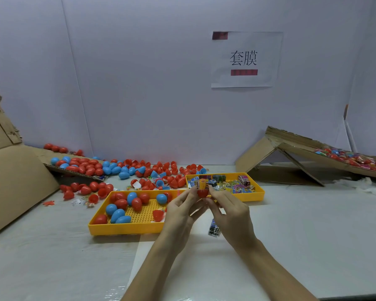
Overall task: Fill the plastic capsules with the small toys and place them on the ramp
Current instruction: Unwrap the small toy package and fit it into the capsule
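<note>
My left hand [181, 210] and my right hand [230, 210] meet in front of me and together hold a red capsule half [202, 193], with a small packaged toy [203, 184] sticking out of its top. Fingers of both hands pinch the capsule and the toy. Behind my hands a yellow tray [257, 195] holds several packaged toys [237, 183]. To the left, a second yellow tray [126, 229] holds several red and blue capsules [117, 213]. The cardboard ramp [308, 155] rises at the right, with several filled capsules [354, 158] lying on it.
A heap of loose red and blue capsules [122, 168] covers the table's back left, partly on a cardboard sheet [13, 181]. One packaged toy [214, 229] lies on the table under my right hand. A paper sign [245, 59] hangs on the white back wall.
</note>
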